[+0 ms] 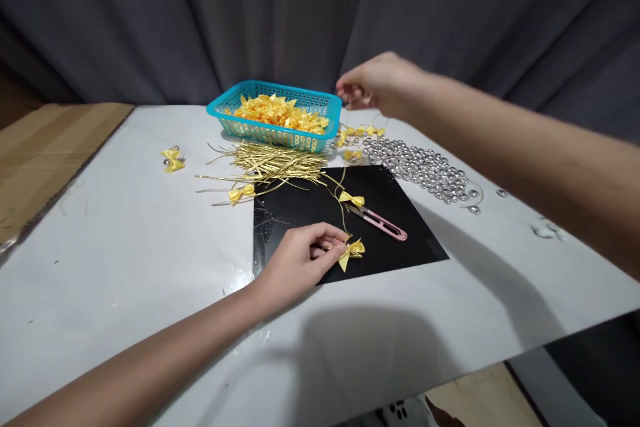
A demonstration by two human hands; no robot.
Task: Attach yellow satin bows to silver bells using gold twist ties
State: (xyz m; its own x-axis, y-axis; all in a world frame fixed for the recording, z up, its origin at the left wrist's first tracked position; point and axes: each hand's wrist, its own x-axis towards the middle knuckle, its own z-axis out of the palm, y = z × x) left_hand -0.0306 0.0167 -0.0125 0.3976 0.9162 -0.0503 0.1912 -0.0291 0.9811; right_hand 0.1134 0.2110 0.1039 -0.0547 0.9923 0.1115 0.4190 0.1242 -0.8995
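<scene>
My left hand pinches a yellow ribbon bow low over the black mat. A thin gold strand runs up from this bow. My right hand is raised beside the right end of the blue basket, its fingers closed together; what they hold, if anything, I cannot make out. Below that hand lie several finished-looking yellow bows. Pink-handled thread snips rest on the mat, with another yellow bow at their blade end.
The blue basket holds a heap of yellow bows. In front of it lies a pile of gold twist ties. Silver teardrop beads spread to the right. Single bows lie at left. Cardboard covers the table's left side.
</scene>
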